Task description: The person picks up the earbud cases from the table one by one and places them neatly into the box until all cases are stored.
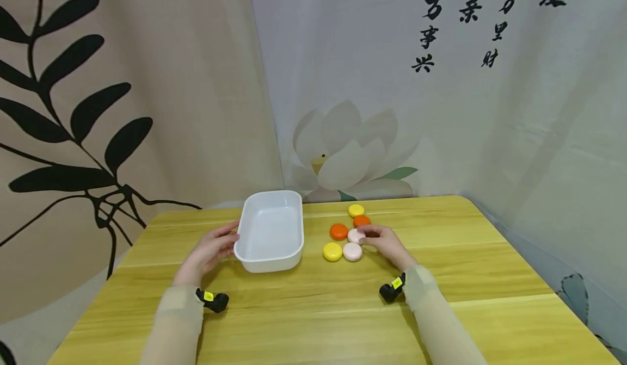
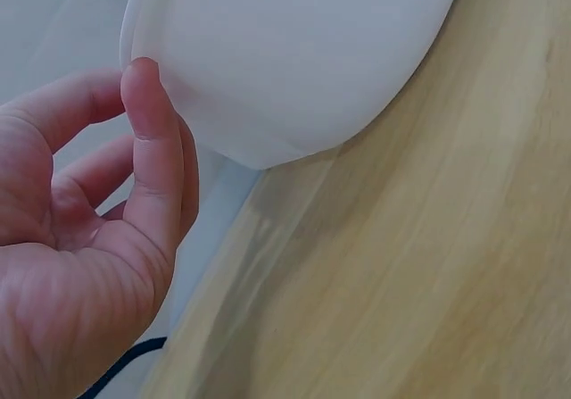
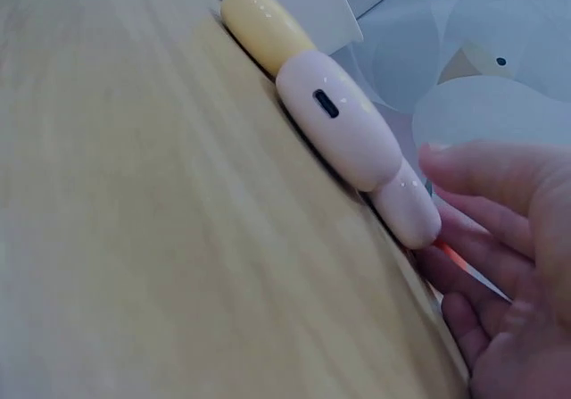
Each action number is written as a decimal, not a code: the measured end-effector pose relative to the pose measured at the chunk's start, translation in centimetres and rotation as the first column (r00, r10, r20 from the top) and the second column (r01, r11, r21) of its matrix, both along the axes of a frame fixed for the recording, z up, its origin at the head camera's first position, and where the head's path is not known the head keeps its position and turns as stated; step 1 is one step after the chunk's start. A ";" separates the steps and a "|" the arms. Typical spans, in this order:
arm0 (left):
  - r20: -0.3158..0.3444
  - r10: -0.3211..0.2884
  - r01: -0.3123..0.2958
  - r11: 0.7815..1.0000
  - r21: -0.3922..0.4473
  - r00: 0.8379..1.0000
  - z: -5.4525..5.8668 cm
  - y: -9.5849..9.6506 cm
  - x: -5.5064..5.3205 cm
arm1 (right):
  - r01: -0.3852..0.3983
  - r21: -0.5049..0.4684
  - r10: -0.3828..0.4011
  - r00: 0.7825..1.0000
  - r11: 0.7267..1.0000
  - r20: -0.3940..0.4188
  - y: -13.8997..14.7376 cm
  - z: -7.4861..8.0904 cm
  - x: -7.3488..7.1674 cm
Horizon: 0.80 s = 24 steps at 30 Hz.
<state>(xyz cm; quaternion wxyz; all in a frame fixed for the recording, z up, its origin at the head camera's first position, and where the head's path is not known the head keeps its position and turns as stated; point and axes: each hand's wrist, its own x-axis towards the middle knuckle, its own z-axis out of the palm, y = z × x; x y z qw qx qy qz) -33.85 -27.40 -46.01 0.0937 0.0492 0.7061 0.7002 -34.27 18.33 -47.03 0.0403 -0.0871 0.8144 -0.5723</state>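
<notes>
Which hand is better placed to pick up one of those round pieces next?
Probably the right hand: it is at a pink piece, while the left hand is at the white tray, on its side away from that piece.

Tabletop (image 1: 294,321): we see even, bright light, a soft shadow beside the left sleeve (image 1: 171,321).
Pink disc (image 3: 335,122): we catch small glossy highlights.
Wood grain (image 2: 464,194): we find it soft in both wrist views.
</notes>
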 end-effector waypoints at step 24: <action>0.005 0.006 -0.007 0.998 0.063 1.000 -0.3 0.3 0.1 | -0.137 0.145 0.139 0.990 0.980 -0.008 1.0 -1.0 -2.5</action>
